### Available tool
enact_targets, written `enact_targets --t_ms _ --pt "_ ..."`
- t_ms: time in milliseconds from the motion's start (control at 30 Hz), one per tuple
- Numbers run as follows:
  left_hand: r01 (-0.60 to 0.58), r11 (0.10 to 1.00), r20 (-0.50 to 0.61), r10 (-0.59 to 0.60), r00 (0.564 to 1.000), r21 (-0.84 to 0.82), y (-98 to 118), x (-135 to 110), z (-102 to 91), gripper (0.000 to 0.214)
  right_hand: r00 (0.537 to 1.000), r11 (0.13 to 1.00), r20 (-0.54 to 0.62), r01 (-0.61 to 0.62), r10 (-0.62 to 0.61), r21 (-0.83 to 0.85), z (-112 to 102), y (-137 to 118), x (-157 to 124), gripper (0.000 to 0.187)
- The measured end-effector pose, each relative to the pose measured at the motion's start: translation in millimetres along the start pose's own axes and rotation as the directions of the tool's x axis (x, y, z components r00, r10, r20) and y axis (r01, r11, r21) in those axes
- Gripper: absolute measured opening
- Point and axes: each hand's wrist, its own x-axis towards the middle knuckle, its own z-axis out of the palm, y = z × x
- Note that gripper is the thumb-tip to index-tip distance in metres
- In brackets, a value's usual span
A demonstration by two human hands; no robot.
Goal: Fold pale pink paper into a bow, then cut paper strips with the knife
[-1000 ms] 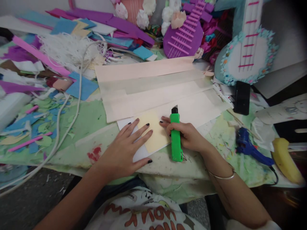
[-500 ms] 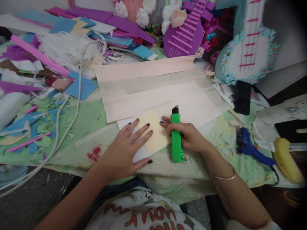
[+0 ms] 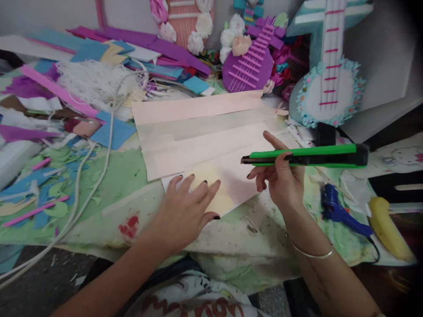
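Note:
Raised over the right part of the paper, my right hand (image 3: 284, 180) grips a green utility knife (image 3: 307, 156). The knife lies level, its dark tip pointing left and its thick end to the right. My index finger stretches out behind it. My left hand (image 3: 191, 207) rests with fingers spread on a pale yellow piece of paper (image 3: 220, 198). Under that piece lies a white sheet (image 3: 168, 181), partly covered by my hand. Behind both hands spread large cream and pale pink sheets (image 3: 198, 132).
A blue glue gun (image 3: 343, 213) and a banana (image 3: 388, 231) lie at the right. Decorated paper guitars (image 3: 247, 68) stand at the back. Coloured scraps (image 3: 42, 185), white string (image 3: 95, 79) and a white cable (image 3: 110, 141) fill the left side.
My right hand has lifted away from the yellow paper and moved right, turning the utility knife from upright to level. My left hand stays on the paper, and the view has tilted slightly upward.

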Motion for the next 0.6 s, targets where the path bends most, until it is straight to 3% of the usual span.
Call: enact_targets --t_ms 133,267,367,467,600 --pt "0.035 0.999 -0.021 -0.035 0.999 0.028 7 5 5.6 0.048 1.000 0.999 0.010 -0.011 0.010 0.038 14 -4 12 0.050" --pt "0.033 0.999 -0.040 -0.032 0.999 0.016 10 5 9.0 0.048 0.977 0.991 0.182 -0.119 0.107 0.055 24 0 23 0.056" --pt "0.020 1.000 -0.023 -0.020 1.000 0.018 11 5 10.2 0.052 0.956 0.970 0.259 -0.185 0.140 0.157 29 7 28 0.050" --pt "0.014 0.999 -0.003 -0.014 1.000 0.029 12 5 14.9 0.054 0.975 0.965 0.188 -0.160 0.121 0.208 37 15 29 0.033" --pt "0.025 0.999 0.004 -0.025 1.000 0.021 12 5 23.5 0.055 0.992 0.991 0.057 -0.115 0.111 0.063 47 23 26 0.026"
